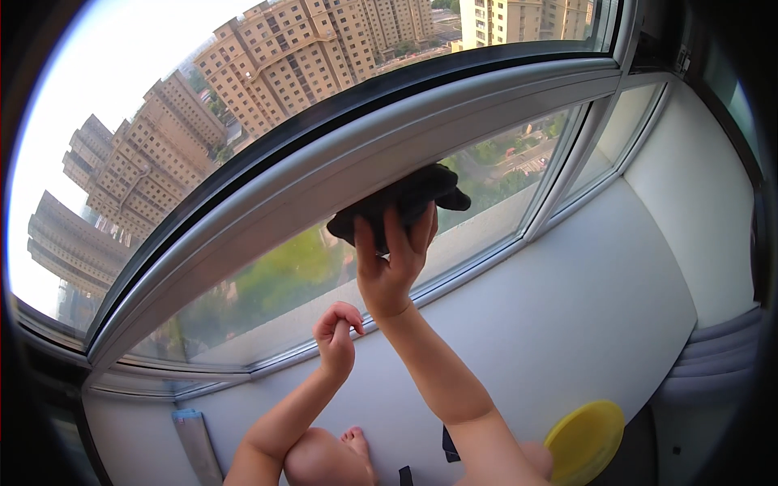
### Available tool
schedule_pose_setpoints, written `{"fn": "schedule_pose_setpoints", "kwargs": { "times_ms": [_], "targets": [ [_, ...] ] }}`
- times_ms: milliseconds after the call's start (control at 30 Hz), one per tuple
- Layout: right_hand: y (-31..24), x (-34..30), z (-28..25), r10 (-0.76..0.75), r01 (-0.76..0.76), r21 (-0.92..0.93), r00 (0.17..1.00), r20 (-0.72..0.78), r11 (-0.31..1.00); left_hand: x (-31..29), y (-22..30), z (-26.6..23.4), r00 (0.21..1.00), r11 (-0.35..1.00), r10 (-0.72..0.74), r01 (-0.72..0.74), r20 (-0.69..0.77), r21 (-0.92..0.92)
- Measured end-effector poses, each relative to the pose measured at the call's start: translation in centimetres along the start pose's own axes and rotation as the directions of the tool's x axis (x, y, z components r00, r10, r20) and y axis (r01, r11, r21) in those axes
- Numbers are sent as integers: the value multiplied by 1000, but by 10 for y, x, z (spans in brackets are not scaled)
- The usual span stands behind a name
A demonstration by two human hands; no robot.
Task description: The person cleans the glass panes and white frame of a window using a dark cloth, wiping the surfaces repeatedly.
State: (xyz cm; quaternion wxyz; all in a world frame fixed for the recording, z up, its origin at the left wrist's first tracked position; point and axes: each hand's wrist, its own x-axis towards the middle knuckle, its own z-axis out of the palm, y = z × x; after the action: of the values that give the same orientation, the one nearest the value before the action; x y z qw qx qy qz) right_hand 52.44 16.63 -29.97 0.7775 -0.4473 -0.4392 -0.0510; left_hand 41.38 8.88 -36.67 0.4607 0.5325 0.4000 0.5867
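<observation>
My right hand [395, 263] presses a dark, bunched cloth [401, 204] against the lower window pane [300, 271], just under the thick grey frame rail [348, 162]. Its fingers are spread over the cloth, whose folded end sticks out to the right. Lower and to the left, my left hand [336, 330] is closed, fingers curled in and nothing seen in them. It hovers by the bottom edge of the window frame, apart from the cloth.
A yellow round basin [587, 441] stands at lower right, near grey folded fabric [717, 364]. A pale panel [193, 445] leans at lower left. My bare foot [355, 445] and knee show below. Beyond the glass rise tall apartment buildings [288, 61].
</observation>
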Motion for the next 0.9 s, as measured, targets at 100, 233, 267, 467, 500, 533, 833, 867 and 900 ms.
{"fn": "schedule_pose_setpoints", "kwargs": {
  "times_ms": [100,233,267,467,500,533,833,867,900],
  "targets": [
    [9,-15,2,-266,263,38,954,136,964,4,-7,2,998,998,-37,35,-51,-49],
    [46,49,-29,-47,44,-43,996,-79,998,5,-6,-1,997,997,-36,31,-65,-69],
    [48,68,-39,318,-308,84,932,-172,948,5,-6,-3,997,997,-33,28,-66,-69],
    [3,-10,-3,-121,120,33,991,59,992,10,-8,-3,992,999,42,-46,-122,-24],
    [-10,-28,4,-253,227,161,952,170,961,7,-15,-2,932,1000,12,-13,-363,1],
    [-13,-34,2,-378,309,249,870,316,918,6,-17,-1,952,995,86,-98,-293,-28],
    [138,66,-73,223,-266,-143,939,-261,953,9,-7,17,999,998,50,-49,-17,31],
    [147,66,-77,340,-374,-50,884,-323,926,9,-10,18,999,999,48,-48,-3,25],
    [152,58,-80,337,-377,-66,884,-324,924,7,-14,18,999,999,47,-47,23,26]
  ]
}}
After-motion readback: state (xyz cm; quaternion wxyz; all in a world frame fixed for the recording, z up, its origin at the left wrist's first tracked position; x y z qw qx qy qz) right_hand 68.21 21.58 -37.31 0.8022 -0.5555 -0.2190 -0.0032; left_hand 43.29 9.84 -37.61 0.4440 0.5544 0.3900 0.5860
